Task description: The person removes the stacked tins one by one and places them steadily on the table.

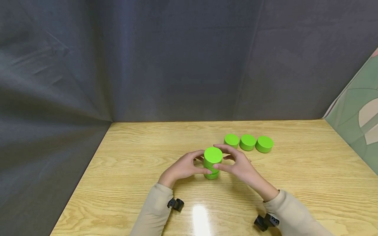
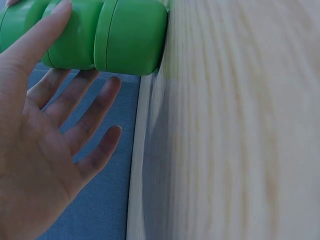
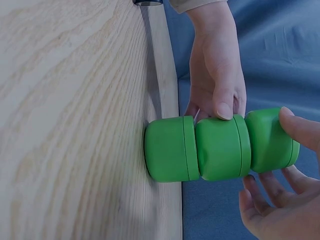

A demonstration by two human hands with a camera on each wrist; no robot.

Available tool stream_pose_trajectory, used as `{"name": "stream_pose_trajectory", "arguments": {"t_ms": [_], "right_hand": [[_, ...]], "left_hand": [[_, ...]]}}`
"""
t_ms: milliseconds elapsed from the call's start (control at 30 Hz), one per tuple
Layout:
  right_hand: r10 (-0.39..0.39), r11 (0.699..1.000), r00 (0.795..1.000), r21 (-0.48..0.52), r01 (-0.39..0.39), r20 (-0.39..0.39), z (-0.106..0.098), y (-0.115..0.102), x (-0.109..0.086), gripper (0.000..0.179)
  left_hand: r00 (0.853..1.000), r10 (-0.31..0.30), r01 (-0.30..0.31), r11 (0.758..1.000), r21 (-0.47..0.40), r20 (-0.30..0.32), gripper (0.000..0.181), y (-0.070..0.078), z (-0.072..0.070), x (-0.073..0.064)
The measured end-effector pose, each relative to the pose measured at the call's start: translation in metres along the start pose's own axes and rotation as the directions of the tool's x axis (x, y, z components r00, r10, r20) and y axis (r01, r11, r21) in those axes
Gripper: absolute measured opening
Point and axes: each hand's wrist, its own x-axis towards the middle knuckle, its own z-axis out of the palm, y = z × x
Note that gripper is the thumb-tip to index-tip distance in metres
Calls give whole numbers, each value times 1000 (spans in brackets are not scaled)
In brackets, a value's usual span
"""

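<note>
Three round green jars, each with a seam below its lid, stand in an upright stack on the table. My left hand (image 1: pixel 186 166) holds the middle jar (image 3: pixel 220 150) from the left, thumb at the front and fingers behind. From the right, my right hand (image 1: pixel 240 164) pinches the top jar (image 1: pixel 213 155) between thumb and fingers. The bottom jar (image 3: pixel 167 150) rests on the wood, with neither hand around it. In the right wrist view the top jar sits slightly off line with the two below.
Three more green jars stand in a row behind my right hand: a left one (image 1: pixel 231 140), a middle one (image 1: pixel 247 142) and a right one (image 1: pixel 264 144). A dark curtain (image 1: pixel 183 65) closes off the wooden table (image 1: pixel 133 183) at the back and left. Patterned cloth (image 1: pixel 360 111) hangs at the right.
</note>
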Motion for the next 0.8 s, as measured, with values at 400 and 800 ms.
{"name": "stream_pose_trajectory", "arguments": {"t_ms": [400,800], "right_hand": [[1,1000,999,21,0,-46,-3,-3,-7,58],[19,1000,996,-14,-20,-85,-13,-2,-14,60]], "left_hand": [[1000,-11,11,1000,23,-4,62,1,-1,1],[1000,1,0,999,51,-13,64,1,0,0]]}}
